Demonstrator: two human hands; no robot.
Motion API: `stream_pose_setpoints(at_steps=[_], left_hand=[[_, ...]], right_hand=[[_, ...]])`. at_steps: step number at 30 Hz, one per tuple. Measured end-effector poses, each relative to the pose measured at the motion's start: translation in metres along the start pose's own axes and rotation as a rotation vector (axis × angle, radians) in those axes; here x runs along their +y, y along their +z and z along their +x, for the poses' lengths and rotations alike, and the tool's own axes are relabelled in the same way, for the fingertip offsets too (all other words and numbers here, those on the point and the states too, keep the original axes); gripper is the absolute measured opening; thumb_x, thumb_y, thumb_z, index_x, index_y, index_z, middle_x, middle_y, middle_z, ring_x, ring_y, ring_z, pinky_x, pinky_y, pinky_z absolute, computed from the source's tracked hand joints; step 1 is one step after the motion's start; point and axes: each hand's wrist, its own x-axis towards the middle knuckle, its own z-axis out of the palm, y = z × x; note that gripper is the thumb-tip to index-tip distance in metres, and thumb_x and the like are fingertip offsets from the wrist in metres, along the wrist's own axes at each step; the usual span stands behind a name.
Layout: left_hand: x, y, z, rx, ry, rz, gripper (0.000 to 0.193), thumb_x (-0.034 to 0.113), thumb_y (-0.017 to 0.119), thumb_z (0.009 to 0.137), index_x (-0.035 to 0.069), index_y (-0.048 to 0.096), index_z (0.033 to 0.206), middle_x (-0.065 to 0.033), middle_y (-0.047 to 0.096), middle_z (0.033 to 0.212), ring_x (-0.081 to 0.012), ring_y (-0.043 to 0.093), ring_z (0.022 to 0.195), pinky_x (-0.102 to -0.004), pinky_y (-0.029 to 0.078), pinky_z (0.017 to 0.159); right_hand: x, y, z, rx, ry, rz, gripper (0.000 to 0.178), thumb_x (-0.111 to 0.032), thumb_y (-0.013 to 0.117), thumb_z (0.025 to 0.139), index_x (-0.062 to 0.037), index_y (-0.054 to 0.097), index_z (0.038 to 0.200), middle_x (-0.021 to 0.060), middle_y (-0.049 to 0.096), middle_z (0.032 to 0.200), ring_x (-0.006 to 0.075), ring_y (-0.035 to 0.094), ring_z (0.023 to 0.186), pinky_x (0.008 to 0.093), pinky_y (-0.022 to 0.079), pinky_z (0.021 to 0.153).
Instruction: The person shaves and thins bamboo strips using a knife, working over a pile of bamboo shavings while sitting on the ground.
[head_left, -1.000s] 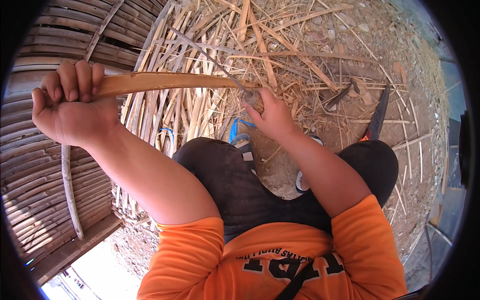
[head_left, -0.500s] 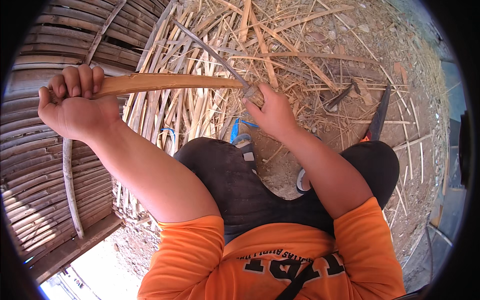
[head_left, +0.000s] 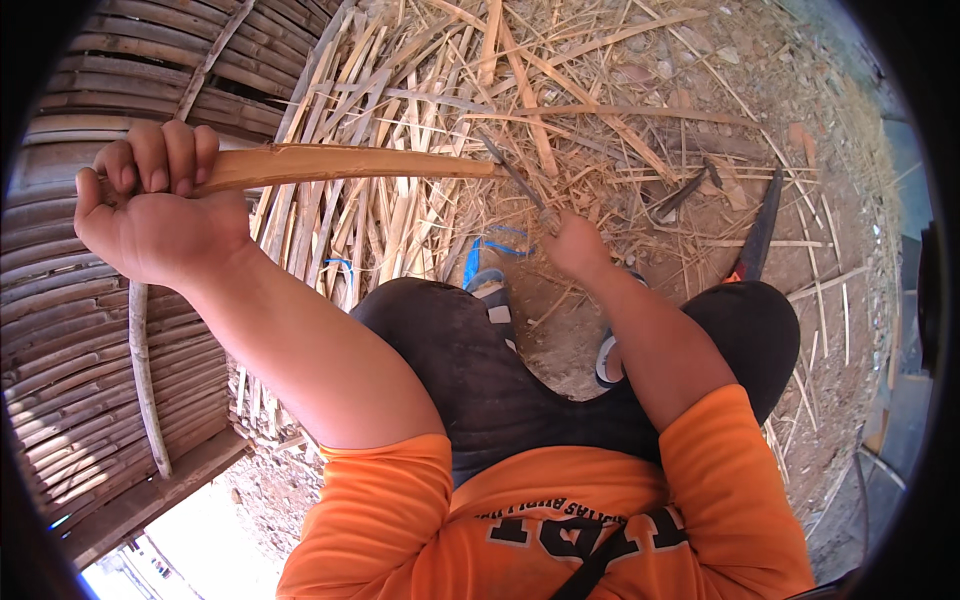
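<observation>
- Clenches the left hand (head_left: 165, 210) around the left end of a long split bamboo strip (head_left: 360, 163), with fingers curled over its top edge and the inner wrist turned up.
- Holds that strip nearly level across the upper view, above the knees, with a gentle bow along both long edges and a rough, notched stretch on the upper edge.
- Grasps the handle of a long-bladed knife (head_left: 521, 183) in the right hand (head_left: 580, 245), with fingers closed about it and the blade slanting up and left.
- Has the blade just beside the free right tip of the strip; cannot tell from this angle whether metal and bamboo touch.
- Leaves open room between the two hands, and more between the strip and the black trousers (head_left: 430, 345).
- Meets a bamboo-slat panel (head_left: 90, 330) on the left, with its slats showing behind the left fist.
- Shows beyond the strip a heap of split bamboo lengths (head_left: 405, 225), with a blue strap (head_left: 472, 262) near its lower edge.
- Shows on the ground to the right a small dark tool (head_left: 683, 196) and a dark tapered tool (head_left: 764, 222), both well apart from the knife.
</observation>
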Motion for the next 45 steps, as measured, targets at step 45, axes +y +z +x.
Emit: stream_pose_setpoints(at_steps=[45], left_hand=[[0.002, -0.008, -0.001, -0.046, -0.02, -0.035, 0.032, 0.03, 0.037, 0.096, 0.016, 0.033, 0.066, 0.0004, 0.027, 0.057, -0.013, 0.02, 0.051, -0.0294, 0.018, 0.051]], right_hand=[[-0.037, -0.015, -0.01, 0.007, -0.175, 0.034, 0.045, -0.018, 0.071, 0.083, 0.0036, 0.056, 0.12, 0.0267, 0.07, 0.097, 0.0435, 0.068, 0.094, 0.0516, 0.055, 0.083]])
